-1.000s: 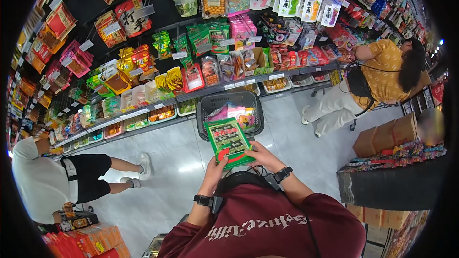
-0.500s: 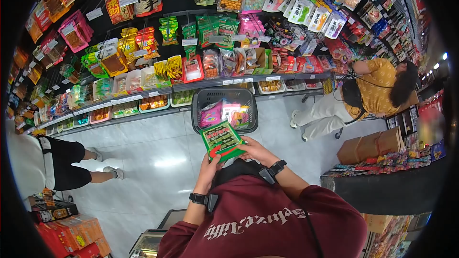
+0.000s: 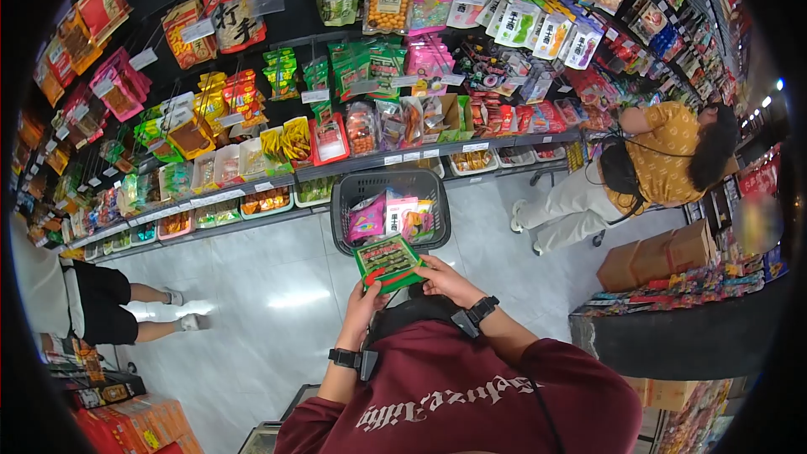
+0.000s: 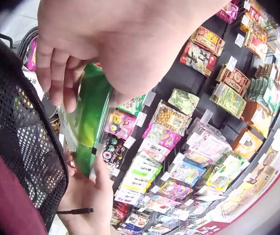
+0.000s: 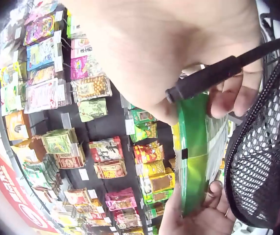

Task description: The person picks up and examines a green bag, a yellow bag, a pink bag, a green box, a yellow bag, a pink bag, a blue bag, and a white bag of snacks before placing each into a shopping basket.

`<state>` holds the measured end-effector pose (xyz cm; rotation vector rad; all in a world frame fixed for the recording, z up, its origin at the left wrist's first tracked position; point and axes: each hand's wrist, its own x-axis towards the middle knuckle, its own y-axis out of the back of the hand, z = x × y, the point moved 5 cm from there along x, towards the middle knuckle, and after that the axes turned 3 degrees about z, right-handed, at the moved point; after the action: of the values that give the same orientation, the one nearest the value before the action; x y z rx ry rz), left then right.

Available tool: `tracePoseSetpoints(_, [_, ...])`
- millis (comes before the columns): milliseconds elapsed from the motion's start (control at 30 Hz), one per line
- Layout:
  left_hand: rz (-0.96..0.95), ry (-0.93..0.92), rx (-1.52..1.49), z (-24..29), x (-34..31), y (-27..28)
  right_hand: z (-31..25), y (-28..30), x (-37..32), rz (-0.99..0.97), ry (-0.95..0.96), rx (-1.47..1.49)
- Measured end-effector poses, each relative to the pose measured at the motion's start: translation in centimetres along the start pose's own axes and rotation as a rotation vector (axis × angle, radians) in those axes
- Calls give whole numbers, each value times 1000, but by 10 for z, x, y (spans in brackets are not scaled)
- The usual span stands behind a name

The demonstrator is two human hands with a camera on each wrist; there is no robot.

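Observation:
A green snack packet (image 3: 388, 262) with a clear window is held in front of the maroon top, tilted toward the face. My left hand (image 3: 361, 306) grips its lower left edge, thumb on the front. On the packet's right edge, my right hand (image 3: 450, 281) pinches it between thumb and fingers. In the left wrist view the green back of the packet (image 4: 87, 132) shows between both hands; the right wrist view shows its shiny green side (image 5: 193, 161). Just beyond the packet stands a dark shopping basket (image 3: 340, 217) holding a pink packet (image 3: 367, 219) and a white packet (image 3: 402, 217).
A long snack shelf (image 3: 353, 166) runs behind the basket, with hanging bags above. A person in a yellow top (image 3: 668, 151) stands at the right, another in black shorts (image 3: 101, 303) at the left. Cardboard boxes (image 3: 660, 256) stand at the right over a dark display (image 3: 672, 340).
Both hands keep the packet and have lowered its top edge, tilting it flatter, so more of the basket's contents shows. The person on the left has moved further left.

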<state>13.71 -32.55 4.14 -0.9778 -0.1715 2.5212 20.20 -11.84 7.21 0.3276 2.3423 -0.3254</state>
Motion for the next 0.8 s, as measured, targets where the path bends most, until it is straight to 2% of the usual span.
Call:
tracePoseSetpoints(333, [55,-60,114,46,55,-73,-48,77,48,-51,92,164])
tracePoseSetpoints(400, [53,-89,154,56,69,-88,-62,97,50,17,118,212])
tracePoseSetpoints(567, [88,-170,279,78,98,-120,-71,145,75,19,177,315])
tracePoseSetpoints(800, [-23,-110,339,52,116,-162,-73,184,88,-113,113,271])
